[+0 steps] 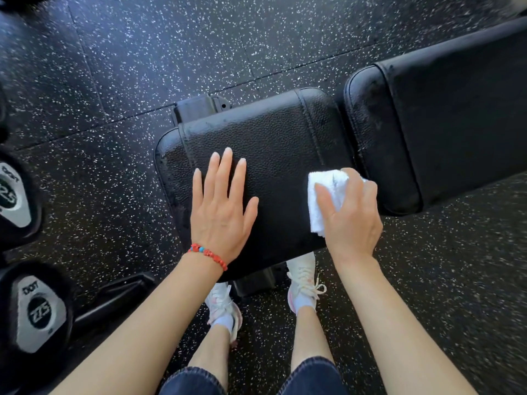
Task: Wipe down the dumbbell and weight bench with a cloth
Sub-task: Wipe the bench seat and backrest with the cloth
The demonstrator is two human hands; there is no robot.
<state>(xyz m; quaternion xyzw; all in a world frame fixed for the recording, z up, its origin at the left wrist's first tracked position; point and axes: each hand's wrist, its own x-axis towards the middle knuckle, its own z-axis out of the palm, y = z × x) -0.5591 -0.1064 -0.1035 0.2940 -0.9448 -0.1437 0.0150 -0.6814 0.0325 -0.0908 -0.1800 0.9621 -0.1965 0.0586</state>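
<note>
The black weight bench runs from the centre to the upper right, with a textured seat pad (279,138) and a longer back pad (445,124) beyond a gap. My left hand (221,206) lies flat on the seat pad, fingers straight and spread. My right hand (349,212) grips a folded white cloth (323,195) and holds it against the seat pad's right side near the gap. Two black dumbbell ends marked 22.5 sit at the left edge, one higher (12,195) and one lower (40,312).
Black speckled rubber flooring (171,52) surrounds the bench. My feet in white sneakers (303,283) stand at the near side of the seat, either side of the bench's foot. A black bar (114,297) extends from the lower dumbbell toward the bench.
</note>
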